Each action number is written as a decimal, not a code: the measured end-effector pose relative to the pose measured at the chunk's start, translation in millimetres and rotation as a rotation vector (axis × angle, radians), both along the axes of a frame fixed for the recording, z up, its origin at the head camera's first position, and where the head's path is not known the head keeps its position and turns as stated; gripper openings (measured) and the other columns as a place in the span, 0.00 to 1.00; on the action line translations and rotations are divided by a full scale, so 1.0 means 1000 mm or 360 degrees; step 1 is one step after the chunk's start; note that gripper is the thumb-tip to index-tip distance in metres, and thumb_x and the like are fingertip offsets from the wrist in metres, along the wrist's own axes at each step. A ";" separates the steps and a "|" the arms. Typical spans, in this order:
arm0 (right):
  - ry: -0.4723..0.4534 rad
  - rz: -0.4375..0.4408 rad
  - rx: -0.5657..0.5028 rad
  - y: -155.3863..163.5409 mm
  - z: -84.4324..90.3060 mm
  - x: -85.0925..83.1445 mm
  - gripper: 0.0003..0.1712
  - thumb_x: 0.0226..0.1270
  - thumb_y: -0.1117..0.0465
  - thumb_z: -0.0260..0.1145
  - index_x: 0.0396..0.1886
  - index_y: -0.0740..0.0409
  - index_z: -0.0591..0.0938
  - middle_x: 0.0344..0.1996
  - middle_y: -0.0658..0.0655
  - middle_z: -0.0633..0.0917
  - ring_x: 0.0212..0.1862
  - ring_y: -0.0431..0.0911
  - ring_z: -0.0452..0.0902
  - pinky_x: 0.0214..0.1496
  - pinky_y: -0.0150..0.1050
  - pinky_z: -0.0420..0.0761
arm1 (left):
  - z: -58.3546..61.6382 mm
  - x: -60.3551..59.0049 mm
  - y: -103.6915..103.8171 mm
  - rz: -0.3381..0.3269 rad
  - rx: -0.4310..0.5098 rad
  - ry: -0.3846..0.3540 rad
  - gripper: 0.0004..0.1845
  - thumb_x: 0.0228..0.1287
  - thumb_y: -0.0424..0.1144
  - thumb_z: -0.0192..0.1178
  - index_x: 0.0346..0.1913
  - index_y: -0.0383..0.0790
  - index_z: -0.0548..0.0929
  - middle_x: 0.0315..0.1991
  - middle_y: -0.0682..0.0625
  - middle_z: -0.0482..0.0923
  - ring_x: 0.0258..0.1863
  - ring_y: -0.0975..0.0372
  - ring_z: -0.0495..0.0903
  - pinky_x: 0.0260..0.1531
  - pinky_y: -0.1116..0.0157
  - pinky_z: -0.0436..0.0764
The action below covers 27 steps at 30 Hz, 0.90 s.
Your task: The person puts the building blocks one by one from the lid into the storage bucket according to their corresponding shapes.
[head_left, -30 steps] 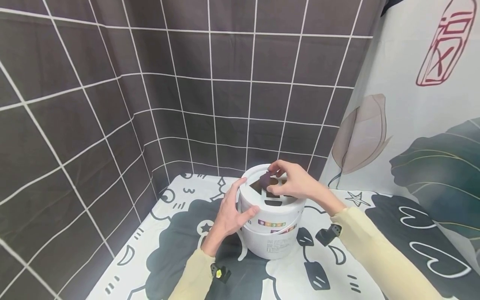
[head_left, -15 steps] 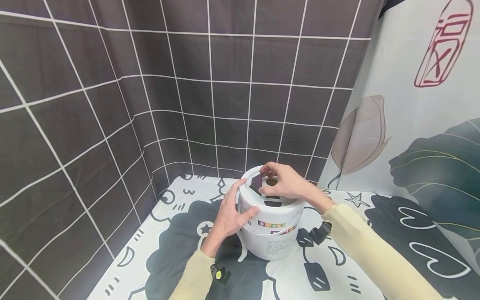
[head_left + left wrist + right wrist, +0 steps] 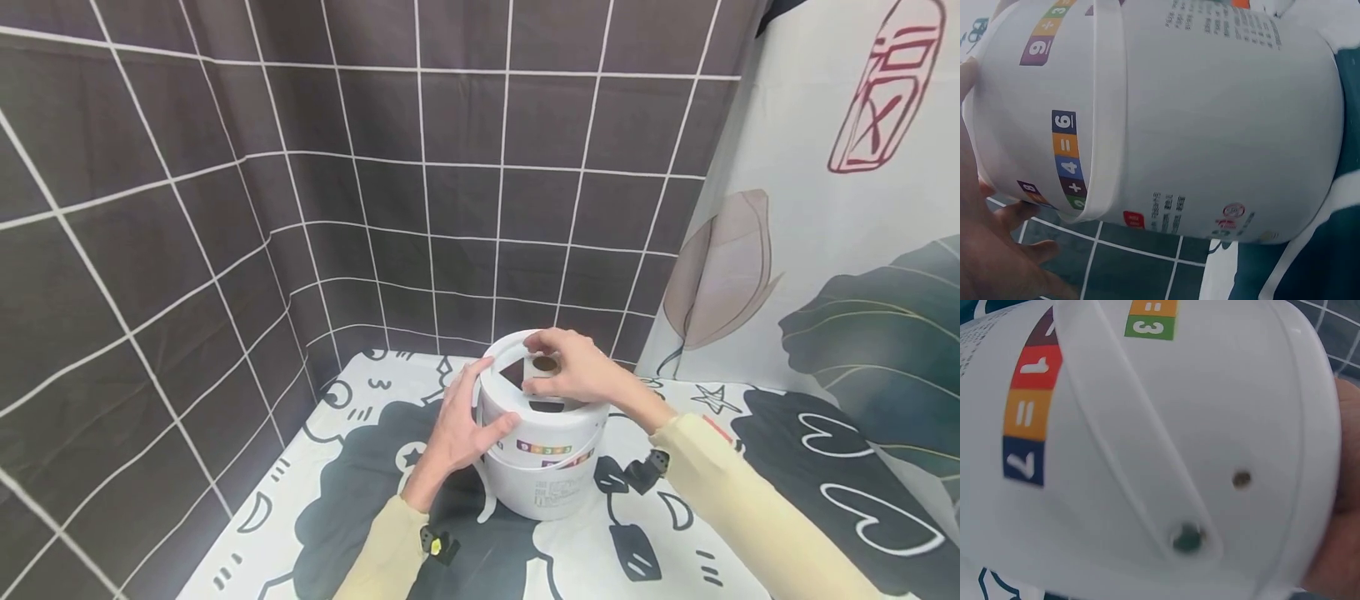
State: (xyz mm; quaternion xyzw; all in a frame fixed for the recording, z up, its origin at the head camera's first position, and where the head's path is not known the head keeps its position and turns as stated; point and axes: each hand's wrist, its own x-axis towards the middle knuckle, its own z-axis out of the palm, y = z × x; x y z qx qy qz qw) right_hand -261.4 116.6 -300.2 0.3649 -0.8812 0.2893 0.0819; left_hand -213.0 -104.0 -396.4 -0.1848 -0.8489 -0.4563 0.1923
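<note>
A white lidded bucket (image 3: 542, 492) stands upright, with shape-cut holes in its recessed lid and a strap handle down its front. My left hand (image 3: 453, 425) grips its left side, thumb at the front rim and fingers reaching round the far side; the left wrist view shows this hand (image 3: 997, 244) along the rim. Over the lid's right half, my right hand (image 3: 581, 367) curves its thumb and fingers apart, with nothing seen between them. Dark purple shows in the lid's left angular hole (image 3: 513, 372). In the right wrist view, the bucket's wall hides most of the right hand (image 3: 1341, 506).
A cloth with black and white cartoon print (image 3: 360, 500) covers the table under the bucket. Dark gridded curtain (image 3: 465, 200) hangs behind and at the left; a white leaf-print curtain (image 3: 817, 225) hangs at the right. Coloured number strips (image 3: 1066, 156) mark the bucket's wall.
The right hand moved left with a dark purple block to the lid's left angular hole; the block has dropped out of its fingers and the hand has drawn slightly right. The left hand stayed put.
</note>
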 end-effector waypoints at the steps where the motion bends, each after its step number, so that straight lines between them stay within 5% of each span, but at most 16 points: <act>1: 0.0015 -0.0021 -0.0029 0.006 -0.001 0.001 0.31 0.55 0.55 0.75 0.56 0.65 0.80 0.50 0.61 0.84 0.52 0.56 0.81 0.54 0.54 0.79 | 0.000 0.000 0.001 0.0011 -0.0023 0.0003 0.49 0.55 0.71 0.60 0.75 0.49 0.63 0.74 0.40 0.61 0.74 0.44 0.54 0.66 0.36 0.54; 6: 0.0006 -0.0187 -0.0231 0.051 -0.008 0.010 0.27 0.61 0.57 0.73 0.57 0.66 0.79 0.51 0.62 0.83 0.53 0.57 0.78 0.56 0.57 0.75 | 0.000 -0.002 0.002 0.0031 -0.0071 0.0038 0.51 0.54 0.75 0.58 0.74 0.47 0.64 0.74 0.39 0.61 0.76 0.44 0.49 0.70 0.39 0.43; 14: -0.0058 -0.0574 -0.0356 0.154 -0.047 0.029 0.24 0.71 0.59 0.66 0.61 0.68 0.76 0.53 0.68 0.81 0.51 0.58 0.76 0.47 0.36 0.74 | 0.002 -0.003 -0.001 0.0059 -0.0008 0.0011 0.50 0.52 0.74 0.61 0.74 0.50 0.65 0.75 0.39 0.59 0.75 0.45 0.52 0.65 0.35 0.56; 21: -0.0234 -0.0944 -0.0227 0.236 -0.106 0.028 0.35 0.71 0.50 0.66 0.63 0.74 0.70 0.51 0.76 0.77 0.51 0.69 0.75 0.44 0.63 0.76 | 0.001 -0.002 -0.003 0.0026 0.0005 0.0095 0.49 0.54 0.70 0.63 0.74 0.49 0.65 0.72 0.43 0.64 0.71 0.47 0.62 0.63 0.37 0.62; 27: -0.0294 -0.1094 -0.0140 0.269 -0.145 0.013 0.37 0.64 0.53 0.72 0.62 0.73 0.69 0.50 0.74 0.77 0.49 0.66 0.74 0.40 0.62 0.78 | -0.001 -0.003 0.002 -0.0013 0.0004 0.0165 0.49 0.55 0.73 0.60 0.74 0.46 0.66 0.70 0.44 0.67 0.69 0.48 0.65 0.62 0.38 0.64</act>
